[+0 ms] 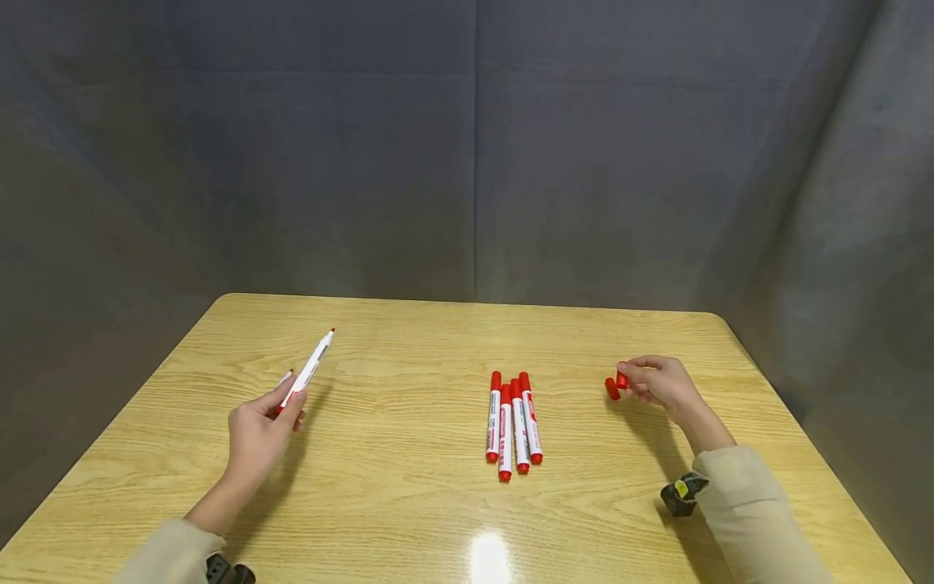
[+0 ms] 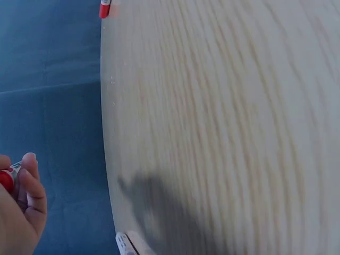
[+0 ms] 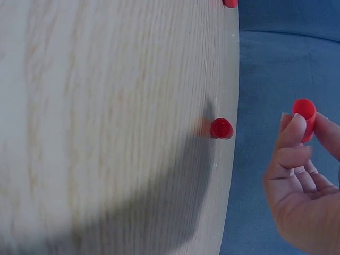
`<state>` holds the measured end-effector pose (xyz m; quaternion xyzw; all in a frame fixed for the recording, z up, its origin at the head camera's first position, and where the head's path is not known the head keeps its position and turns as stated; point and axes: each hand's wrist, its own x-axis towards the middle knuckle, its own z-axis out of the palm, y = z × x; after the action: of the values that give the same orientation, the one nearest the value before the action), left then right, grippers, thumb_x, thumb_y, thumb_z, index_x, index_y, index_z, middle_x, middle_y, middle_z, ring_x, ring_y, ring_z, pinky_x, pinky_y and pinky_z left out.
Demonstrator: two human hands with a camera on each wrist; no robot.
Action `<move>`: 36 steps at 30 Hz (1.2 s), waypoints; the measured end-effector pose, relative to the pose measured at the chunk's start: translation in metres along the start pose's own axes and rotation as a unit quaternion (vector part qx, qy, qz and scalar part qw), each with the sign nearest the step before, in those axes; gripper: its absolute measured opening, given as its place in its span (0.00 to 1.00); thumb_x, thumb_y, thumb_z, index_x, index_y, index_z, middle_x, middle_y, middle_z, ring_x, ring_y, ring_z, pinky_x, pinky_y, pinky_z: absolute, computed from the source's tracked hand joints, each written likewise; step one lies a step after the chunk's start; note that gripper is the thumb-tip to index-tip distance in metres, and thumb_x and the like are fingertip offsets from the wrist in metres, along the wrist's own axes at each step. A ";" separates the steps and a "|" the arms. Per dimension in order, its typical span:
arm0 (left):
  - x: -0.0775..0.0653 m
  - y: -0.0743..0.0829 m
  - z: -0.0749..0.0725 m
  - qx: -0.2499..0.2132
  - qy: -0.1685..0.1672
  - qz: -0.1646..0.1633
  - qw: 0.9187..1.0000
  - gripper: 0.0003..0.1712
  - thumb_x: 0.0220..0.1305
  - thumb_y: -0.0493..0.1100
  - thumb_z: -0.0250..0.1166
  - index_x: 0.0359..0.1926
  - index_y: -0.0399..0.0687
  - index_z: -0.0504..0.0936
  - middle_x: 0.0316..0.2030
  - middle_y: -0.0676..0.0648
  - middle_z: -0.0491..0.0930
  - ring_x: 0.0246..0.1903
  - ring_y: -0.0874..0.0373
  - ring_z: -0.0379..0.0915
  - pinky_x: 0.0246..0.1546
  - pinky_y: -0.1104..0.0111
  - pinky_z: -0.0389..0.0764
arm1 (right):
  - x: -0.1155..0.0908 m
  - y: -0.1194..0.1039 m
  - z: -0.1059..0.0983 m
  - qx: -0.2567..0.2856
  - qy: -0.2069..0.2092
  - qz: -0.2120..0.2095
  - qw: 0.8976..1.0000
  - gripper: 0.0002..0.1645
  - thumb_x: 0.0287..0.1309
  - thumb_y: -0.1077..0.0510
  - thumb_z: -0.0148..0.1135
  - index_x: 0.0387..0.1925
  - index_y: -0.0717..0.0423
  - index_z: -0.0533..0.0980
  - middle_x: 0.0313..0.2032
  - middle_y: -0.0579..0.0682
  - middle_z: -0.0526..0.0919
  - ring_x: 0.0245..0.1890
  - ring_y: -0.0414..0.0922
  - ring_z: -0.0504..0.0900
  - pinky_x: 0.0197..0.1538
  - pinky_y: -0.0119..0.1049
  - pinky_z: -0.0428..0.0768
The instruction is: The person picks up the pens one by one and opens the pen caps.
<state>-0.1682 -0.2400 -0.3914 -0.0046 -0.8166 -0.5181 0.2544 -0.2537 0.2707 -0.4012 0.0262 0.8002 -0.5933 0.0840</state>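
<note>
My left hand (image 1: 255, 434) holds a white marker (image 1: 310, 369) above the table, its bare red tip pointing up and away. Partly hidden behind those fingers, a second white marker (image 1: 284, 377) lies on the table; its end (image 2: 125, 243) also shows in the left wrist view. On the right side, my right hand (image 1: 664, 383) pinches a red marker cap (image 3: 304, 118) between thumb and fingers, its hollow end in sight. Just left of that hand, another red cap (image 3: 221, 128) rests on the table, apart from the held one.
Several capped red-and-white markers (image 1: 514, 426) lie side by side at the table's middle, between the hands. Behind the wooden table (image 1: 409, 519) hangs a dark grey curtain (image 1: 467, 162), which continues along both sides.
</note>
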 end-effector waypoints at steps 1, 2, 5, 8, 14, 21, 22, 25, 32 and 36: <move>0.001 -0.001 -0.001 0.006 0.000 0.001 1.000 0.17 0.56 0.29 0.61 0.48 0.26 0.76 0.20 0.39 0.79 0.13 0.67 0.71 0.14 0.75 0.74 | 0.000 -0.001 0.000 0.000 0.000 0.000 1.000 0.26 0.59 0.53 0.58 0.48 0.73 0.68 0.24 0.42 0.77 0.23 0.37 0.77 0.27 0.29 0.75; 0.001 -0.003 -0.002 0.011 0.000 0.000 1.000 0.17 0.57 0.30 0.61 0.48 0.26 0.77 0.20 0.38 0.79 0.13 0.66 0.71 0.14 0.75 0.74 | 0.000 -0.001 0.000 -0.001 0.001 0.000 1.000 0.26 0.59 0.53 0.58 0.48 0.73 0.68 0.23 0.42 0.78 0.23 0.37 0.77 0.27 0.29 0.75; 0.003 -0.011 -0.005 0.025 0.003 -0.007 1.000 0.17 0.57 0.30 0.62 0.48 0.28 0.77 0.21 0.36 0.79 0.13 0.63 0.72 0.15 0.73 0.75 | 0.001 -0.001 -0.001 0.001 0.001 0.001 1.000 0.25 0.59 0.53 0.58 0.48 0.72 0.69 0.23 0.41 0.78 0.23 0.37 0.77 0.27 0.29 0.74; 0.004 -0.014 -0.007 0.027 0.007 -0.026 0.999 0.16 0.57 0.31 0.61 0.48 0.27 0.77 0.21 0.39 0.79 0.14 0.64 0.72 0.15 0.72 0.75 | 0.000 -0.001 -0.002 0.005 0.001 0.003 1.000 0.25 0.59 0.54 0.58 0.47 0.72 0.69 0.22 0.41 0.78 0.22 0.37 0.78 0.26 0.29 0.75; 0.004 -0.016 -0.009 0.024 0.008 -0.043 0.999 0.17 0.58 0.31 0.61 0.48 0.25 0.76 0.25 0.35 0.80 0.13 0.66 0.72 0.15 0.74 0.75 | -0.002 -0.003 -0.004 0.003 0.003 0.001 1.000 0.25 0.59 0.53 0.59 0.47 0.72 0.69 0.22 0.41 0.78 0.23 0.36 0.78 0.27 0.29 0.76; 0.006 -0.021 -0.011 0.034 0.006 -0.083 0.996 0.17 0.59 0.32 0.60 0.49 0.25 0.75 0.27 0.32 0.79 0.13 0.65 0.73 0.16 0.73 0.76 | -0.003 -0.002 -0.005 0.012 0.002 -0.008 1.000 0.24 0.56 0.51 0.61 0.43 0.69 0.71 0.23 0.41 0.80 0.23 0.38 0.78 0.28 0.29 0.76; 0.006 -0.023 -0.012 0.032 0.005 -0.089 0.996 0.17 0.59 0.32 0.60 0.49 0.25 0.75 0.26 0.33 0.79 0.13 0.64 0.73 0.16 0.72 0.76 | -0.003 -0.002 -0.005 0.014 0.001 -0.009 1.000 0.24 0.56 0.51 0.61 0.43 0.68 0.71 0.23 0.41 0.80 0.23 0.38 0.78 0.28 0.29 0.76; 0.006 -0.026 -0.013 0.020 0.002 -0.114 0.993 0.18 0.60 0.32 0.59 0.50 0.24 0.74 0.24 0.36 0.79 0.14 0.64 0.73 0.16 0.72 0.76 | -0.004 -0.002 -0.005 0.016 0.000 -0.009 1.000 0.23 0.56 0.51 0.61 0.42 0.68 0.71 0.23 0.41 0.79 0.23 0.38 0.78 0.27 0.29 0.75; 0.007 -0.034 -0.019 0.014 -0.013 -0.166 0.986 0.21 0.64 0.35 0.56 0.54 0.25 0.71 0.20 0.43 0.78 0.14 0.66 0.73 0.14 0.74 0.74 | -0.004 -0.002 -0.006 0.011 0.001 -0.004 1.000 0.26 0.58 0.52 0.59 0.46 0.72 0.68 0.22 0.41 0.79 0.23 0.37 0.78 0.28 0.29 0.75; 0.008 -0.037 -0.022 0.020 -0.025 -0.183 0.983 0.22 0.65 0.37 0.55 0.56 0.25 0.69 0.21 0.43 0.78 0.15 0.65 0.73 0.15 0.74 0.73 | -0.004 -0.002 -0.006 0.014 0.002 -0.002 1.000 0.25 0.59 0.53 0.59 0.46 0.72 0.68 0.22 0.41 0.79 0.23 0.37 0.78 0.28 0.29 0.76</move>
<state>-0.1759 -0.2775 -0.4122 0.1375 -0.8200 -0.5389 0.1351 -0.2510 0.2760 -0.3975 0.0269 0.7923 -0.6041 0.0810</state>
